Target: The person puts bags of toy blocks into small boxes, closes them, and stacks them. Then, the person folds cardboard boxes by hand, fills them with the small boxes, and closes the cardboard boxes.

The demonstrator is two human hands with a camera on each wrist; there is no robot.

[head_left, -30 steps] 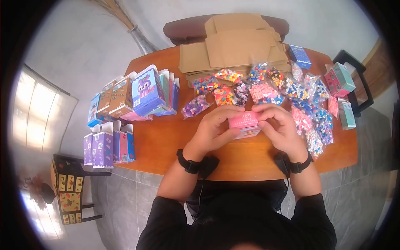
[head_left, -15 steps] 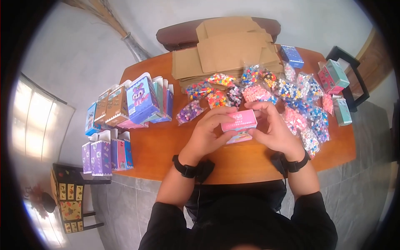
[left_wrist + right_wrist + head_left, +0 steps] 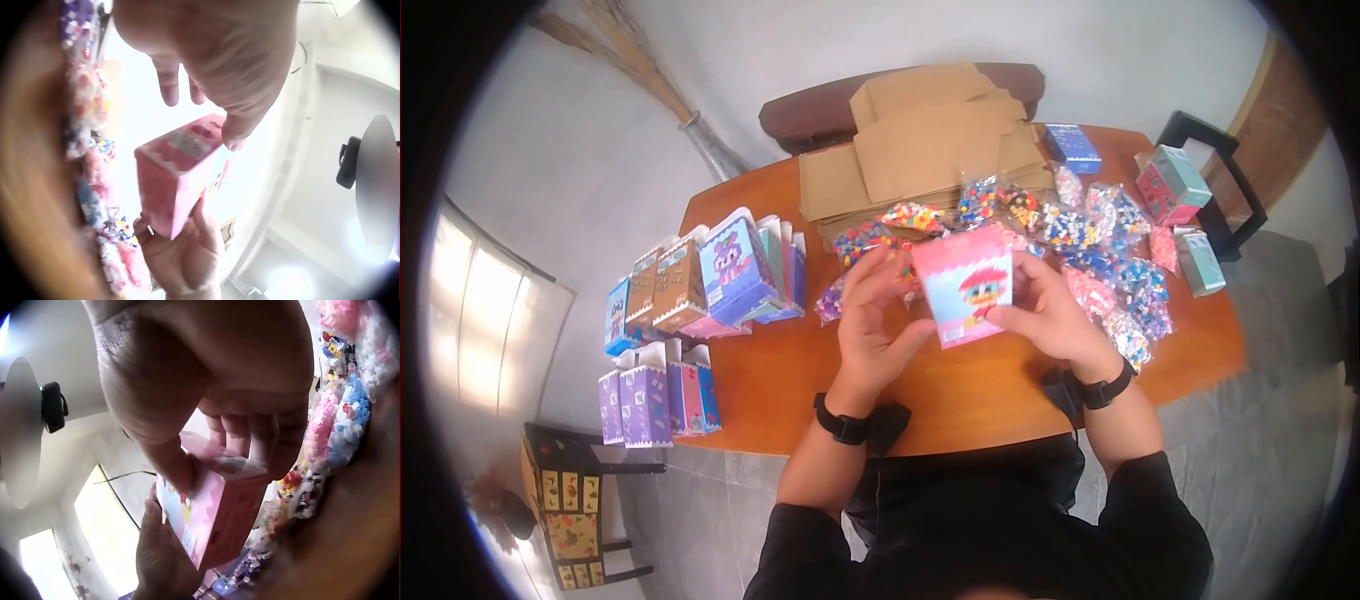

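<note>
A small pink box (image 3: 962, 290) with a cartoon figure in a red cap on its face is held up over the table, tilted, picture side toward me. My right hand (image 3: 1060, 315) grips its right side, thumb across the front and fingers behind. At the left edge is my left hand (image 3: 875, 325), fingers loosely spread and thumb tip right at the lower corner. From the left wrist, the left thumb (image 3: 236, 131) overlaps the box's (image 3: 169, 181) edge while the other fingers stand off it. In the right wrist view the right thumb (image 3: 172, 465) presses the picture face.
Bags of small colourful beads (image 3: 1100, 225) lie beyond the box and to its right. Flattened brown cardboard (image 3: 930, 140) is stacked at the back. Printed boxes (image 3: 735, 260) stand in rows on the left, with green and pink boxes (image 3: 1175, 185) at the far right.
The box has turned from its pink narrow side to its picture face and come up upright. My left hand has loosened from the box's left side; the right hand keeps its grip.
</note>
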